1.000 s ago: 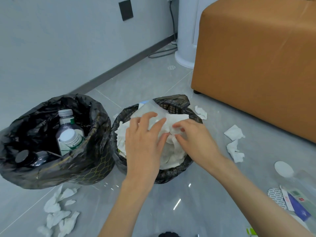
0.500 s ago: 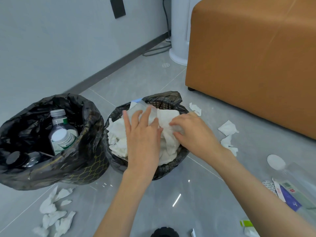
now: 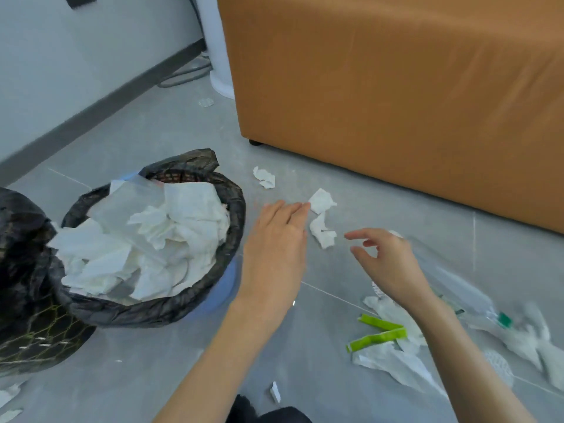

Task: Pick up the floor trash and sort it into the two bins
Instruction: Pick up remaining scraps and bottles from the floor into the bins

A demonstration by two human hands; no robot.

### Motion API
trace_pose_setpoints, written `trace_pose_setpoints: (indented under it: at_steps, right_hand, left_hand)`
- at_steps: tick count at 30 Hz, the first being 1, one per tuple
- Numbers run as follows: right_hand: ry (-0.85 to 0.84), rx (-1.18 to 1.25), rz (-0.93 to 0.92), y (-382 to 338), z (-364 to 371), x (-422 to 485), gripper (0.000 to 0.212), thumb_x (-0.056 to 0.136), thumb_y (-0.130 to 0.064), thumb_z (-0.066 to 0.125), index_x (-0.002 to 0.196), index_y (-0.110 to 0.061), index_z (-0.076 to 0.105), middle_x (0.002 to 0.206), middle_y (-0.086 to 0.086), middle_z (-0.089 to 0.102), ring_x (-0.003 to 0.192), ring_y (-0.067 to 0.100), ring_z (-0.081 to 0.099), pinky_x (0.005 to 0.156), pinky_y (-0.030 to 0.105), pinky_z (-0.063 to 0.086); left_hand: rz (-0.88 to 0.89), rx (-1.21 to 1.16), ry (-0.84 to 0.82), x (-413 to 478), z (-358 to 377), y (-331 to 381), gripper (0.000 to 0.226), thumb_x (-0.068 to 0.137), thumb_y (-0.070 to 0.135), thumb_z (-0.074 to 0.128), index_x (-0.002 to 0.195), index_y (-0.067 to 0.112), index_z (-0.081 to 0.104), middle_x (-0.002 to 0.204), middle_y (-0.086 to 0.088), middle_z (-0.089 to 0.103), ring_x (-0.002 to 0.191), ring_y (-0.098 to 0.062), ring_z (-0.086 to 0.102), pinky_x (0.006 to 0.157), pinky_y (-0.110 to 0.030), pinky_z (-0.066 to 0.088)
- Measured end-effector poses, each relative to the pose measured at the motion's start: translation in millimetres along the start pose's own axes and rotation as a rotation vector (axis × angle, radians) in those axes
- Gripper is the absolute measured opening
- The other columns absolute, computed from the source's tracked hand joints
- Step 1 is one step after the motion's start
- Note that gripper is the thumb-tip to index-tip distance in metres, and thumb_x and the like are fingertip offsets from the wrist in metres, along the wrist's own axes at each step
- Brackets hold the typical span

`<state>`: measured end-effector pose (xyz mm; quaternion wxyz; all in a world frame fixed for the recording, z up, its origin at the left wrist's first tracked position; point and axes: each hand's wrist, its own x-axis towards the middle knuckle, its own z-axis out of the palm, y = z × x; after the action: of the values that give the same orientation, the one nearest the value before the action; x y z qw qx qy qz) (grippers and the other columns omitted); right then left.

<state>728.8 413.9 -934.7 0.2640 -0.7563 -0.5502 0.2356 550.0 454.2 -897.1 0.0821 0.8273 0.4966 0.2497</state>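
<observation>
A black-bagged bin (image 3: 219, 279) stands left of centre, heaped with white tissues (image 3: 158, 239). Only the edge of a second black-bagged bin (image 3: 21, 300) shows at the far left. My left hand (image 3: 274, 248) hovers flat over the floor just right of the tissue bin, fingers straight, fingertips near a white tissue scrap (image 3: 322, 201). Another crumpled tissue (image 3: 323, 232) lies between my hands. My right hand (image 3: 387, 261) is empty, its fingers loosely curled, right of that tissue. A third scrap (image 3: 265, 177) lies farther back.
An orange ottoman (image 3: 396, 102) fills the upper right. At lower right lie green plastic strips (image 3: 378, 334), white wrappers (image 3: 393, 364) and a clear plastic bottle (image 3: 464, 291). A white appliance base (image 3: 219, 56) and cables stand by the wall.
Both hands have left the tissue pile in the bin and moved right, over the floor scraps. The view has swung right, pushing the bottle bin almost out of frame.
</observation>
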Motion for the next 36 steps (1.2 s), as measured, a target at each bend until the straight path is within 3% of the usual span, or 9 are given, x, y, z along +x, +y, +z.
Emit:
trace_pose_setpoints:
  at_steps: [3, 8, 11, 14, 18, 21, 24, 32, 36]
  right_hand:
    - [-0.024, -0.061, 0.148, 44.5, -10.7, -19.7, 0.027, 0.086, -0.013, 0.064, 0.112, -0.021, 0.067, 0.114, 0.003, 0.066, 0.103, 0.020, 0.059, 0.075, 0.016, 0.032]
    - [-0.336, -0.318, 0.417, 109.6, -7.3, -55.7, 0.068, 0.078, -0.034, 0.072, 0.138, -0.024, 0.042, 0.143, 0.011, 0.039, 0.131, 0.030, 0.039, 0.108, 0.034, 0.028]
    - [-0.455, -0.320, 0.516, 127.4, 11.0, -79.3, 0.099, 0.069, -0.043, 0.078, 0.147, -0.034, 0.019, 0.151, 0.012, 0.019, 0.137, 0.037, 0.023, 0.108, 0.042, 0.028]
    - [-0.412, -0.313, 0.469, 128.8, 31.6, -97.4, 0.114, 0.060, -0.042, 0.083, 0.147, -0.042, 0.010, 0.152, 0.012, 0.008, 0.134, 0.041, 0.020, 0.104, 0.046, 0.034]
    - [-0.276, -0.377, 0.358, 129.9, 45.8, -106.8, 0.093, 0.067, -0.040, 0.079, 0.142, -0.048, 0.025, 0.148, 0.005, 0.016, 0.122, 0.033, 0.027, 0.091, 0.041, 0.046]
    - [-0.183, -0.329, 0.295, 135.2, 49.1, -103.2, 0.052, 0.082, -0.038, 0.068, 0.131, -0.042, 0.049, 0.136, 0.004, 0.033, 0.113, 0.031, 0.035, 0.085, 0.037, 0.046]
    - [-0.135, -0.334, 0.269, 139.1, 51.3, -96.9, 0.033, 0.091, -0.026, 0.058, 0.123, -0.033, 0.059, 0.128, 0.007, 0.042, 0.105, 0.033, 0.042, 0.084, 0.035, 0.043]
    - [-0.099, -0.333, 0.278, 140.2, 56.3, -82.1, 0.035, 0.084, -0.009, 0.059, 0.117, -0.020, 0.062, 0.109, 0.013, 0.055, 0.093, 0.039, 0.057, 0.076, 0.038, 0.044]
    - [-0.146, -0.321, 0.309, 132.6, 54.9, -82.0, 0.041, 0.084, -0.020, 0.061, 0.124, -0.025, 0.056, 0.113, 0.012, 0.051, 0.094, 0.040, 0.058, 0.082, 0.038, 0.044]
  left_hand:
    - [0.022, -0.070, -0.142, -6.9, 33.1, 15.1, 0.039, 0.085, 0.007, 0.056, 0.124, 0.010, 0.059, 0.115, -0.006, 0.065, 0.113, -0.030, 0.056, 0.091, -0.037, 0.048]
    - [-0.043, -0.020, -0.509, -37.6, 83.3, 27.5, 0.046, 0.096, 0.022, 0.045, 0.141, 0.026, 0.038, 0.138, 0.006, 0.048, 0.126, -0.018, 0.042, 0.096, -0.031, 0.039]
    - [-0.053, 0.007, -0.735, -59.8, 108.2, 27.3, 0.055, 0.095, 0.030, 0.046, 0.146, 0.027, 0.026, 0.144, 0.004, 0.038, 0.130, -0.021, 0.036, 0.096, -0.034, 0.039]
    - [-0.095, 0.127, -0.949, -77.9, 120.1, 18.9, 0.088, 0.084, 0.045, 0.060, 0.150, 0.033, 0.003, 0.149, -0.004, 0.020, 0.135, -0.027, 0.022, 0.103, -0.044, 0.036]
    - [-0.171, 0.256, -1.087, -96.4, 118.5, -3.0, 0.118, 0.066, 0.047, 0.077, 0.145, 0.044, -0.010, 0.149, -0.010, -0.001, 0.136, -0.035, 0.006, 0.103, -0.059, 0.032]
    - [-0.175, 0.228, -1.103, -105.3, 113.1, -23.4, 0.123, 0.061, 0.043, 0.082, 0.145, 0.044, -0.008, 0.144, -0.008, 0.006, 0.132, -0.030, 0.012, 0.103, -0.047, 0.038]
    - [-0.178, 0.168, -1.126, -112.0, 102.8, -38.9, 0.121, 0.055, 0.032, 0.085, 0.145, 0.044, 0.004, 0.134, -0.004, 0.014, 0.126, -0.025, 0.018, 0.103, -0.036, 0.038]
    - [-0.066, 0.135, -1.117, -129.0, 93.7, -48.2, 0.064, 0.058, 0.011, 0.075, 0.109, 0.028, 0.039, 0.113, 0.004, 0.038, 0.104, -0.020, 0.044, 0.074, -0.030, 0.042]
    - [-0.073, 0.041, -1.013, -126.2, 96.1, -52.6, 0.037, 0.063, 0.008, 0.068, 0.090, 0.027, 0.051, 0.094, 0.009, 0.045, 0.089, -0.018, 0.053, 0.065, -0.024, 0.035]
